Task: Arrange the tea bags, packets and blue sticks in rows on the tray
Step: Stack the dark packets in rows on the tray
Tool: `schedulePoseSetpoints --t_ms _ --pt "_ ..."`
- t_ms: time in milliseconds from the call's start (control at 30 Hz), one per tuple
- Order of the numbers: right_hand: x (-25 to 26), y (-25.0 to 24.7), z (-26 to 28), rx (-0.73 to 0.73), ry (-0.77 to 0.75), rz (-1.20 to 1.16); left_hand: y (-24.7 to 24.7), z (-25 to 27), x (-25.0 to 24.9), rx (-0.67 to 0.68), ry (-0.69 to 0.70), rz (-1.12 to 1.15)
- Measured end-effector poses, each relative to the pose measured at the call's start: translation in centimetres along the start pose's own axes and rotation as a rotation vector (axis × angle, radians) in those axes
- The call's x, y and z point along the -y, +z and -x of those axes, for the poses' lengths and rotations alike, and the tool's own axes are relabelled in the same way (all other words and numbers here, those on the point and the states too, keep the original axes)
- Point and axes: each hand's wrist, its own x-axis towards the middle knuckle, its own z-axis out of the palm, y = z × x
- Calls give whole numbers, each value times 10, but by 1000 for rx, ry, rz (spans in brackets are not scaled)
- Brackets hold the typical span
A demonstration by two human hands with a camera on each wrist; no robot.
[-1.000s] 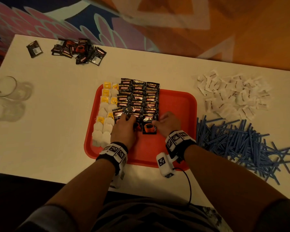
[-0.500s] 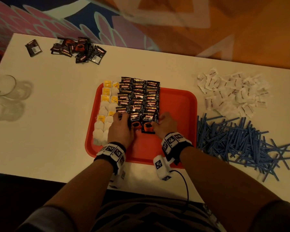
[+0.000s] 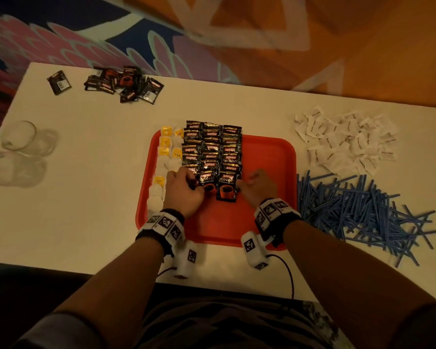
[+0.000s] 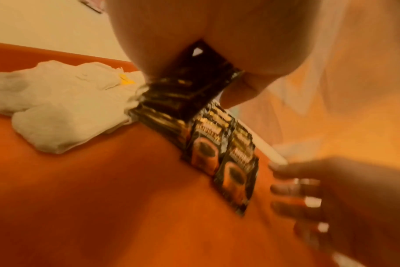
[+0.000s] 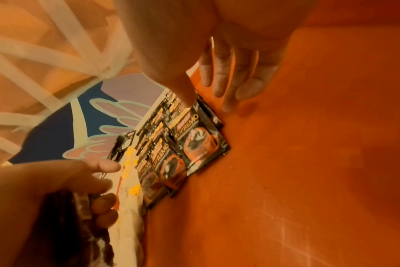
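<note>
Looking down from the head camera: a red tray [image 3: 267, 157] sits mid-table, two rows of tea bags [image 3: 165, 157] along its left edge, three overlapping rows of black Kopiko coffee packets [image 3: 213, 152] beside them.
Left hand [image 3: 184, 191]: rests on the near end of the leftmost packet row, fingers curled; the right wrist view shows them wrapped round dark packets, which the head view hides.
Right hand [image 3: 258, 188]: at the right edge of the nearest packet [image 3: 226, 187]; its own wrist view shows the thumb on the packets and the other fingers [image 5: 226, 79] straight, close together, tips on bare tray.
Off the tray: blue sticks [image 3: 357, 210] heaped at right, white packets [image 3: 342, 139] above them, spare coffee packets [image 3: 123, 83] far left, drinking glasses [image 3: 18, 134] at the left edge.
</note>
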Motion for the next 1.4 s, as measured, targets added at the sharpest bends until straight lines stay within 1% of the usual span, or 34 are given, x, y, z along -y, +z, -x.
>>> schedulePoseSetpoints --t_ms 67,133,200,233,267,333,400,467,533,600,667,700,767,800,833,867,900,933,1000,1033,1067,1100,1167,1200,1300,1400 --pt "5 -9 3 25 -45 11 -8 -1 -8 53 -118 208" --pt "12 -16 7 74 -95 44 -17 -1 -16 137 -237 494" --pt "23 -22 14 166 -134 37 -26 3 -27 245 -319 742" --pt "29 -25 19 227 -157 18 -30 4 -32 281 -331 799" --pt "35 -28 25 288 -185 -1 -34 5 -35 292 -332 793" --pt "50 -34 37 383 -235 -61 -37 6 -39 262 -320 746" --pt "62 -37 48 432 -263 -140 -38 8 -42 211 -295 692" --pt "70 -39 55 449 -285 -179 -36 8 -41 179 -237 601" --pt "74 -38 58 399 -300 -178 -37 12 -45 149 -171 576" --pt "77 -35 57 238 -291 -232 -42 16 -52 106 -120 554" --pt "81 -32 57 59 -303 -310 -50 17 -51 59 -178 541" --pt "83 -31 58 16 -330 -338 -54 16 -49 103 -239 610" --pt "89 -28 62 27 -416 -321 -63 9 -44 362 -347 799" --pt "91 -25 64 45 -461 -278 -69 9 -44 467 -359 850" --pt "93 -21 66 58 -503 -220 -73 8 -44 539 -345 865" --pt "96 -17 68 57 -531 -173 -78 9 -47 542 -311 860" --pt "98 -13 69 51 -538 -167 -81 8 -48 505 -279 860" --pt "100 -11 71 52 -498 -217 -84 7 -48 462 -253 872" --pt "102 -8 75 118 -338 -402 -91 4 -46 387 -189 873" --pt "102 -6 76 174 -265 -441 -93 2 -45 345 -153 843" --pt "103 -4 78 217 -241 -399 -95 0 -41 319 -123 818" --pt "103 -1 78 231 -256 -326 -95 -2 -38 308 -104 802" --pt "103 8 79 179 -306 -167 -97 -4 -35 317 -99 815" --pt "104 11 80 150 -308 -124 -98 -4 -34 332 -114 834" --pt "105 19 79 149 -250 -92 -102 -5 -31 344 -156 846" --pt "103 28 81 111 -299 21 -101 -6 -25 298 -179 766"
